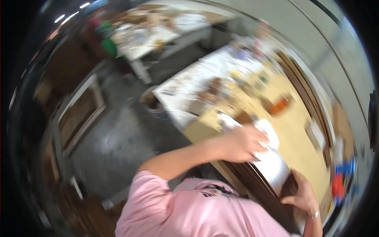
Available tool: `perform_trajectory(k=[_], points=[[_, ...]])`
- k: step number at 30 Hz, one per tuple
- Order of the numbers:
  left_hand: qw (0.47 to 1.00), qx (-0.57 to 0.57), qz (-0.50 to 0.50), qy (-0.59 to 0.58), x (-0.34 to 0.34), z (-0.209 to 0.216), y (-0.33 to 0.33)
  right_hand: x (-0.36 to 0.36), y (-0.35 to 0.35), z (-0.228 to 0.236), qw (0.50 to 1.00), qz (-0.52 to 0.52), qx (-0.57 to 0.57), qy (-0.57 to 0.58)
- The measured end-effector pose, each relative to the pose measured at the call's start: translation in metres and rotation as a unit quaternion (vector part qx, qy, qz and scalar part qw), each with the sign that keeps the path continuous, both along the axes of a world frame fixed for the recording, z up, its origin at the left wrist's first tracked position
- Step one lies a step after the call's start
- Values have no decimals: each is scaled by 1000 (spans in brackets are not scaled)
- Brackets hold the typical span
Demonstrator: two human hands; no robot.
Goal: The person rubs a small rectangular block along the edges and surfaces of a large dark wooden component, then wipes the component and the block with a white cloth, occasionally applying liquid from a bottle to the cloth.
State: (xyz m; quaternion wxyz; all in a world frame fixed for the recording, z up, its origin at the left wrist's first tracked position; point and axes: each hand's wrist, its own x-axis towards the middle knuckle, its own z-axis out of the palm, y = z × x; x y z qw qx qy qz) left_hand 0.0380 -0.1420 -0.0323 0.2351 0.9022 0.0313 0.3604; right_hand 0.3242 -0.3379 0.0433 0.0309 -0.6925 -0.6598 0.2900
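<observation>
A long dark brown wooden piece [252,179] lies along the near edge of the table, in front of my pink shirt. A white, shiny sheet or surface [272,168] runs along its top. My left hand [244,144] is closed over the far end of this white strip, with crumpled white material [267,132] showing beyond the knuckles. What its fingers hold is hidden and blurred. At the near right end, my right hand [303,195] grips the dark brown wood, thumb on the near side and fingers over the other.
An orange bottle-like thing [279,106] lies on the tan tabletop [304,146]. Blurred clutter covers the white far part. Long brown strips [304,91] lie along the right edge. A bin [152,100] stands on the floor left of the table; a second table [138,51] is farther back.
</observation>
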Motion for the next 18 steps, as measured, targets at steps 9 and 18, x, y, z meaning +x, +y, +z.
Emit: perform_trajectory(k=[9,18], points=[[997,61,-30,33,91,8,-105,-20,-59,-42,966,-117,211,-94],[902,-286,321,-34,-24,12,-28,-18,-63,-49,956,-104,264,-74]])
